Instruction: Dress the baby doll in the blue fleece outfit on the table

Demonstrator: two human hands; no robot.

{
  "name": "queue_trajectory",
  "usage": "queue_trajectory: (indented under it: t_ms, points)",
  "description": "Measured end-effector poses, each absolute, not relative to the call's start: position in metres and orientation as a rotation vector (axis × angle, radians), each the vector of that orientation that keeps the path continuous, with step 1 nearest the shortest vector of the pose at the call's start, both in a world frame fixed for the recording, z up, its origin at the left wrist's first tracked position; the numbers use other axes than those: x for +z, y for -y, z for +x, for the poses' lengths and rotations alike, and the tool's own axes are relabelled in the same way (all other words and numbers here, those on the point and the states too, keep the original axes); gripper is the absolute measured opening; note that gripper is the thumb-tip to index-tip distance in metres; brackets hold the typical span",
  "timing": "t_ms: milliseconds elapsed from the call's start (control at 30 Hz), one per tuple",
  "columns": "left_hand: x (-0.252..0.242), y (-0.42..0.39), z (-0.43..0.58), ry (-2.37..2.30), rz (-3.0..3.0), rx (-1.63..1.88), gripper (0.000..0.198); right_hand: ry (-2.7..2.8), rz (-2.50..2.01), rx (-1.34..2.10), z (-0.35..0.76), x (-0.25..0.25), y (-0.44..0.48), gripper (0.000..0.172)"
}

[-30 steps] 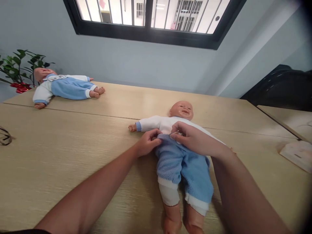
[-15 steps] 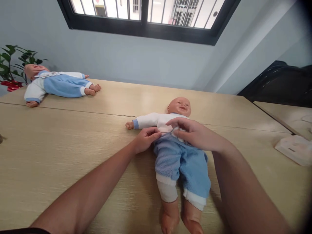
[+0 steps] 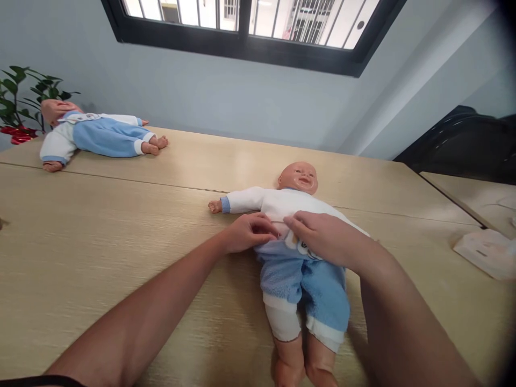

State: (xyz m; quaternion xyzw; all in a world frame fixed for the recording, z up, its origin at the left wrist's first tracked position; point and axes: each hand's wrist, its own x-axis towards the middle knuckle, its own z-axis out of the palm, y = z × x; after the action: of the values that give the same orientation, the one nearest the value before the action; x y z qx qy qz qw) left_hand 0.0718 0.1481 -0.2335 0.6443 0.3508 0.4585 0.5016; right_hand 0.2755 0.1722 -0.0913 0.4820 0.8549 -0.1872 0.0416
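A baby doll [image 3: 300, 180] lies on its back on the wooden table [image 3: 121, 226], head away from me, dressed in a white shirt [image 3: 282, 207] and blue fleece trousers [image 3: 318, 290]. My left hand [image 3: 248, 232] pinches the shirt's hem at the doll's left side of the waist. My right hand [image 3: 322, 236] grips the same hem on the other side, fingers curled over the fabric. The shirt covers the top of the trousers. The doll's bare feet reach the lower edge of the view.
A second doll [image 3: 94, 137] in the same clothes lies at the table's far left, beside a green plant [image 3: 22, 99]. A white box [image 3: 486, 252] sits on the right. A dark chair [image 3: 463, 142] stands behind the right corner, under a barred window [image 3: 245, 24].
Both hands have drawn the white shirt's hem down over the waistband of the blue trousers, so the shirt front, with a print on it, shows more.
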Motion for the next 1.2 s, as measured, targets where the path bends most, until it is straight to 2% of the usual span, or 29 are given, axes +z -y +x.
queue_trajectory:
  t_ms: [167, 300, 567, 733, 867, 933, 1000, 1133, 1200]
  points:
    - [-0.230, -0.146, 0.070, -0.771, 1.538, 1.081, 0.026, -2.636, 1.259, -0.863, 0.275, -0.087, -0.166, 0.031]
    - [-0.220, -0.142, 0.070, -0.775, 1.541, 1.089, 0.028, -2.751, 1.181, -0.893, 0.279, -0.084, -0.166, 0.022]
    - [-0.219, -0.140, 0.076, -0.781, 1.249, 1.163, 0.035, -2.872, 1.288, -0.878, 0.282, -0.090, -0.172, 0.045]
    - [-0.221, -0.138, 0.086, -0.952, 1.250, 1.310, 0.025, -2.724, 1.371, -1.009, 0.279, -0.092, -0.175, 0.042]
    - [-0.218, -0.133, 0.094, -1.301, 1.518, 1.541, 0.008, -2.708, 1.353, -0.883, 0.278, -0.095, -0.174, 0.038]
    - [-0.216, -0.131, 0.094, -1.352, 1.628, 1.610, 0.005, -2.753, 1.347, -0.826, 0.277, -0.095, -0.172, 0.035]
    - [-0.214, -0.132, 0.091, -1.221, 1.660, 1.506, 0.011, -2.813, 1.370, -0.814, 0.275, -0.094, -0.170, 0.036]
    - [-0.214, -0.138, 0.079, -0.891, 1.588, 1.014, 0.024, -2.881, 1.445, -0.822, 0.272, -0.092, -0.171, 0.042]
    - [-0.215, -0.141, 0.074, -0.894, 1.538, 0.914, 0.031, -2.967, 1.414, -0.656, 0.270, -0.093, -0.169, 0.040]
